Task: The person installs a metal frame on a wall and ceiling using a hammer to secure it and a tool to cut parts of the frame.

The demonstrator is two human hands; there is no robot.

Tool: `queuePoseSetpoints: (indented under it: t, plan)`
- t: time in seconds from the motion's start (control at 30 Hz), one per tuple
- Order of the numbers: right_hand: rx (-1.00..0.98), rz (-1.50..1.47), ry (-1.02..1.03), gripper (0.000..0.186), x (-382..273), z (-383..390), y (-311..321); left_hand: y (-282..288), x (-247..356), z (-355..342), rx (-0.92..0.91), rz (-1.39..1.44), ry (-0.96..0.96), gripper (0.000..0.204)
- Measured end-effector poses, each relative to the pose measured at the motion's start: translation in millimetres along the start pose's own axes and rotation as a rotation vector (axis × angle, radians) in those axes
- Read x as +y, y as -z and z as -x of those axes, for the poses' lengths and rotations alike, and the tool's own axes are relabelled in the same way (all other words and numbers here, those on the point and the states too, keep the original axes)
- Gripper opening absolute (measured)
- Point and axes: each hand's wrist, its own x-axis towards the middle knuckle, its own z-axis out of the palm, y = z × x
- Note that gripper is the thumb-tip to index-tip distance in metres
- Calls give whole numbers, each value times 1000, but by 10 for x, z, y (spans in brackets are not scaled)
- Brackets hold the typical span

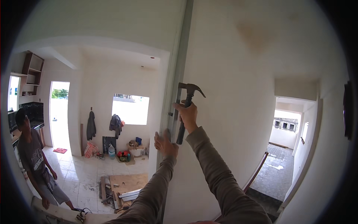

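Right hand (187, 115) grips upright hammer (185, 112), head up, claw rightward; left hand (165, 143) spread on metal strip (178, 74).

We are looking past a white wall (238, 112) into a far room. A person (35, 160) in a grey shirt is standing at the far left on the tiled floor (78, 175). Two garments (91, 125) are hanging beside a bright window (130, 109). Plywood boards (126, 183) are lying near the middle, with bags and a water bottle (112, 151) behind. At right, a corridor (276, 171) is opening toward daylight.
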Motion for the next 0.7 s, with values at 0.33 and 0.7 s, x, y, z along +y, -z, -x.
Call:
queuePoseSetpoints:
  t: [0.33, 0.7]
  plan:
    - [60, 557, 256, 32, 259, -344, -133, -17, -52, 67, 64, 36, -76, 83]
    - [-220, 548, 53, 32, -94, -188, -11, 173, -29, 0, 56, -37, -61, 88]
